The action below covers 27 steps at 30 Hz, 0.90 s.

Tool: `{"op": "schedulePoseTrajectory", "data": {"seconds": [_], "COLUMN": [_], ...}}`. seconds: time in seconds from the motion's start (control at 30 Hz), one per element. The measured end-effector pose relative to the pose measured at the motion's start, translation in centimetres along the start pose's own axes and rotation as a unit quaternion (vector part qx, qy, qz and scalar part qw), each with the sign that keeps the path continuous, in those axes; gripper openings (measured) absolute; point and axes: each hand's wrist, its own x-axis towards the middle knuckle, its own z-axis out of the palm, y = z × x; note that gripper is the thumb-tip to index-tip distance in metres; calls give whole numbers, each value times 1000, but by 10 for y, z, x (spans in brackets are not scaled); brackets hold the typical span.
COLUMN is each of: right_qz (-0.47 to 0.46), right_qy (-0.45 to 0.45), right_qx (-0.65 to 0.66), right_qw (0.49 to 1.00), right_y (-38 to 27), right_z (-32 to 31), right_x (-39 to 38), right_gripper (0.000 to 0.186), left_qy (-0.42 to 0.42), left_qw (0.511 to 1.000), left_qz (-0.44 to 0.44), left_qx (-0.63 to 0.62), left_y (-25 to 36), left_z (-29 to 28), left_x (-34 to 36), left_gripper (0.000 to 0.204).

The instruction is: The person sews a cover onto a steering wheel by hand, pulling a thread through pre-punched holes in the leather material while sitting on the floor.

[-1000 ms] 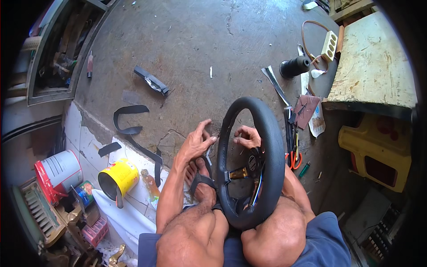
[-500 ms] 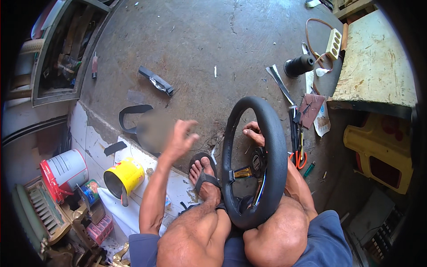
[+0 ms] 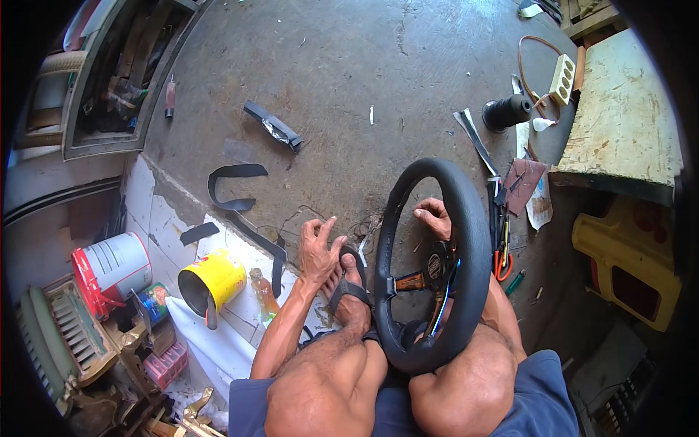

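Observation:
A black steering wheel [image 3: 472, 240] stands upright between my knees, with a dark centre hub and a wood-coloured spoke. My left hand [image 3: 320, 253] is above my sandalled foot, left of the wheel, its thumb apart from the bent fingers; I see nothing in it. Behind the wheel, my right hand [image 3: 435, 217] shows through the ring's opening. Its fingers are curled together, and whatever they pinch is too small to make out. Fine dark threads [image 3: 371, 222] lie on the floor between the hands. A curved black strip [image 3: 240, 172] lies further left.
Right of the wheel lie orange-handled scissors [image 3: 502, 266], a reddish-brown sheet [image 3: 521, 186] and a black thread spool [image 3: 507, 113]. A power strip [image 3: 563, 79] is beyond them. At left stand a yellow can [image 3: 227, 275], a red-and-white bucket [image 3: 120, 266] and a small bottle [image 3: 263, 291].
My left hand has come down and to the right, nearer my foot. The right hand stays behind the wheel. The whole view has shifted slightly, so things appear further right.

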Motion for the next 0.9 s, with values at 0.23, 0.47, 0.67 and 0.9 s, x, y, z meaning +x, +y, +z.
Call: {"op": "schedulePoseTrajectory", "data": {"seconds": [0.23, 0.47, 0.67, 0.9], "right_qz": [-38, -31, -28, -44], "right_qy": [-13, -20, -5, -17], "right_qx": [28, 20, 12, 15], "right_qw": [999, 999, 1000, 999], "right_y": [1, 6, -1, 5], "right_z": [5, 3, 9, 3], "right_x": [7, 7, 2, 7], "right_gripper": [20, 20, 21, 20], "left_qy": [22, 19, 154, 358], "left_qw": [997, 981, 977, 842], "left_qz": [-20, -33, -94, -224], "left_qx": [73, 191, 113, 337], "left_y": [12, 27, -18, -143], "left_z": [18, 32, -9, -153], "left_x": [-18, -5, 10, 59], "left_gripper": [33, 11, 12, 21]}}
